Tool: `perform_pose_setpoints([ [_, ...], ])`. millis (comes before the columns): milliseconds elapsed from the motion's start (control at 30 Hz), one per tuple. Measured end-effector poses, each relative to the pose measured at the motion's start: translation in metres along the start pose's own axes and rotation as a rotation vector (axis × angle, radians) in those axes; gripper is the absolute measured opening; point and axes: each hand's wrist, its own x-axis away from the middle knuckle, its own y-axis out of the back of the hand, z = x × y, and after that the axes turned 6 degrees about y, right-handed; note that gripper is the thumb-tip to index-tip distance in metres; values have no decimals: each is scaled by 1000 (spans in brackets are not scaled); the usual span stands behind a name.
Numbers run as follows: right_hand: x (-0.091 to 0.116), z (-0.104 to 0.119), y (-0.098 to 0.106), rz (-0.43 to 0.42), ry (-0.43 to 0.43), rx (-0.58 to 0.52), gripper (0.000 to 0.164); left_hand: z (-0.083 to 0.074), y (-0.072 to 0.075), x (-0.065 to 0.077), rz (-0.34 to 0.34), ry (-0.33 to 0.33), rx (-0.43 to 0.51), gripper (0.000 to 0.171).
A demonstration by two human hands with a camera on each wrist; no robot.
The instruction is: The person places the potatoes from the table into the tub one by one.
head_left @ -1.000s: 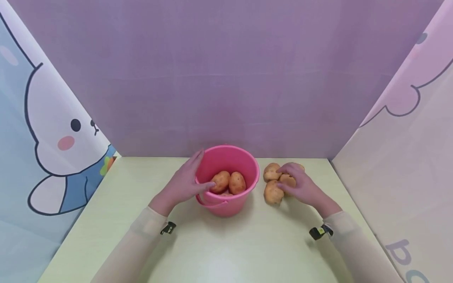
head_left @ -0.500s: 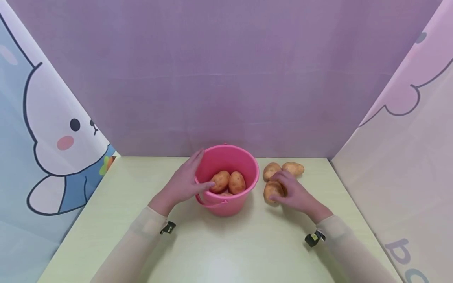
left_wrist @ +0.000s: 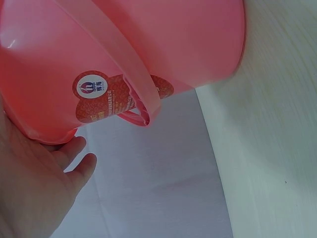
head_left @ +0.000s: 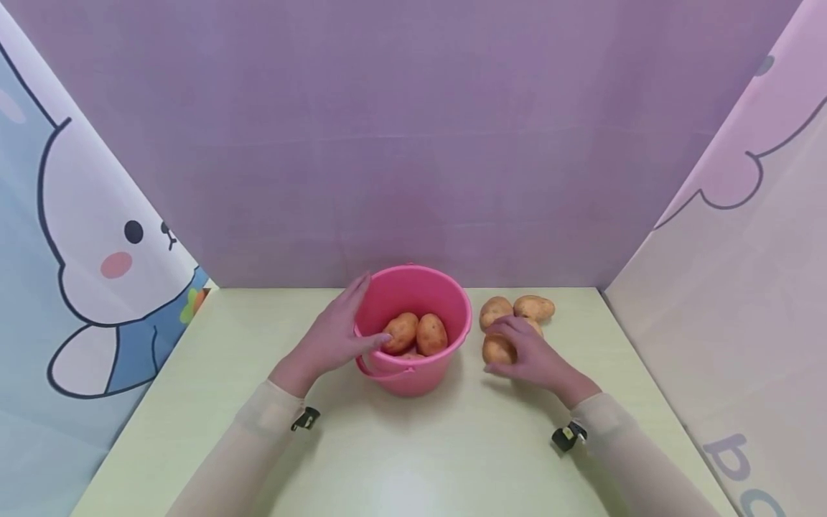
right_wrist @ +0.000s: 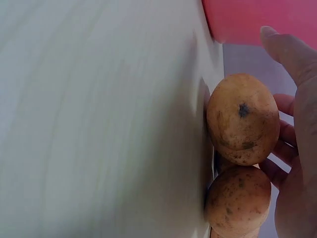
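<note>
A pink bucket (head_left: 413, 377) stands upright at the back middle of the table, with several potatoes (head_left: 431, 334) inside. My left hand (head_left: 329, 337) rests against its left rim, fingers fairly straight and thumb reaching over the near edge. In the left wrist view the bucket's handle (left_wrist: 116, 47) hangs across the labelled side. To the right of the bucket, my right hand (head_left: 533, 359) reaches round the nearest potato (right_wrist: 242, 119). Its fingers lie behind that potato, while the thumb (right_wrist: 285, 49) stands apart from it. Another potato (right_wrist: 238, 201) touches the nearest one.
More potatoes lie behind the right hand, among them one at the back left (head_left: 495, 311) and one at the back right (head_left: 535, 307). A purple cloth wall (head_left: 413, 143) closes the table's far edge. Printed cloth panels (head_left: 743, 301) flank both sides.
My right hand has moved left and toward the near side, from the potatoes behind to the nearest potato. The left hand stays at the bucket.
</note>
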Motion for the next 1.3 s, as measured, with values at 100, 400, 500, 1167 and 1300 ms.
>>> perform_pose_setpoints([
  [100,0,1,0,10,-12,7,68,1,-1,-1,-3,-5,2,126],
  [400,-1,3,-3,33,7,79,74,1,-1,0,-1,-7,16,125],
  [500,-1,2,-5,31,35,103,73,0,-1,0,-2,-8,19,125],
  [1167,-1,1,-9,-23,35,66,62,1,-2,0,8,6,22,127],
  [1300,-2,1,-8,-45,36,40,64,0,-2,0,7,9,25,126],
])
